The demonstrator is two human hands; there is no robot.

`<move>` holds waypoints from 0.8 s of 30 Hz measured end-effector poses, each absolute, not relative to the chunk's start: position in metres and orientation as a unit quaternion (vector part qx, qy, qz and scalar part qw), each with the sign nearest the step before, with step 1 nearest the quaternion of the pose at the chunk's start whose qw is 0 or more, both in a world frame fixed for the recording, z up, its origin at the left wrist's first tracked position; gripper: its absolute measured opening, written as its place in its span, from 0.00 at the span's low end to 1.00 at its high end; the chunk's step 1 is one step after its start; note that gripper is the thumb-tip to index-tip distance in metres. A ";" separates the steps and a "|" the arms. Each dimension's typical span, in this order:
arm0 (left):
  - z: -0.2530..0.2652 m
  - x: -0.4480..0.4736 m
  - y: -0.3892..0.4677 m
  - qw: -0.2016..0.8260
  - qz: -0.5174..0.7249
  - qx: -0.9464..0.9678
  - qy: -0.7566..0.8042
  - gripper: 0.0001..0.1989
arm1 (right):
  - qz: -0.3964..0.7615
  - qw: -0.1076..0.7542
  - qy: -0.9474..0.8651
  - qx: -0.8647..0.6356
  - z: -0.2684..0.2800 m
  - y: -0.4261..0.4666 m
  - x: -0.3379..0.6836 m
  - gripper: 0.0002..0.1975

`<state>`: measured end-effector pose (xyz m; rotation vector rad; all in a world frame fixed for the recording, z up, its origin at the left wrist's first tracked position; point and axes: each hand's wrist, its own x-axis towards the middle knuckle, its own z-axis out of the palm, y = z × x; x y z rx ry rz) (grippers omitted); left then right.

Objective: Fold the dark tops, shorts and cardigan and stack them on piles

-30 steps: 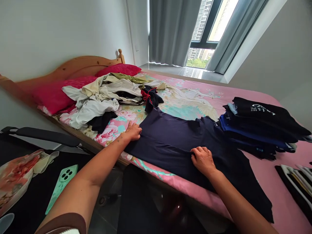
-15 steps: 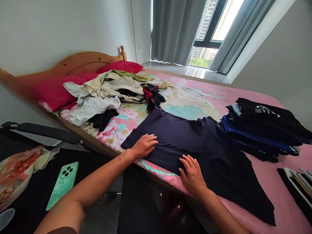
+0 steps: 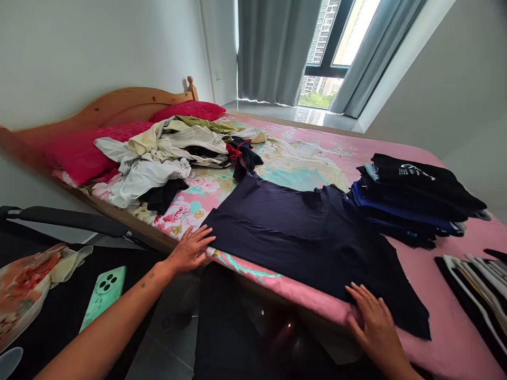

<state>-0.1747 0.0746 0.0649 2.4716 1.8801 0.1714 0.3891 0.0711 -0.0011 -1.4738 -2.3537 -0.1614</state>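
A dark navy garment (image 3: 285, 227), seemingly a shirt, lies spread nearly flat across the near side of the bed, with a few creases in its cloth. At its left corner rests my left hand (image 3: 192, 249), fingers outstretched and tips touching the fabric edge. My right hand (image 3: 372, 316) is on the near hem further right, palm down, its fingers apart over cloth and bed edge. Neither hand grips the fabric. Just beyond the garment's right side is a stack of folded dark clothes (image 3: 407, 200).
Rumpled clothes (image 3: 154, 163) lie heaped by the red pillows (image 3: 95, 148). More folded clothes (image 3: 475, 285) are at the right edge. A black chair (image 3: 67, 219) at left holds a green phone (image 3: 105, 293) and a floral cloth (image 3: 31, 285). Pink bedding (image 3: 447, 295) covers the bed.
My hands have moved apart: the left slid left to the garment's corner, the right moved right along the near hem. The raised creases look smoother. The view has shifted slightly.
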 end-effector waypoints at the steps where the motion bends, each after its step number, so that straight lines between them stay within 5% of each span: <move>1: 0.061 -0.176 0.069 0.017 0.058 0.798 0.599 0.30 | -0.066 0.170 -0.832 -0.525 -0.003 0.067 0.401 0.23; 8: 0.025 -0.208 0.090 -0.023 0.151 0.811 0.565 0.28 | -0.085 0.107 -0.788 -0.601 0.012 0.068 0.452 0.24; 18: 0.030 -0.216 0.114 -0.045 0.132 0.820 0.554 0.20 | -0.102 0.162 -0.730 -0.656 0.018 0.085 0.454 0.22; 24: 0.039 -0.223 0.119 -0.059 0.059 0.827 0.556 0.29 | -0.100 0.177 -0.733 -0.649 0.025 0.083 0.463 0.21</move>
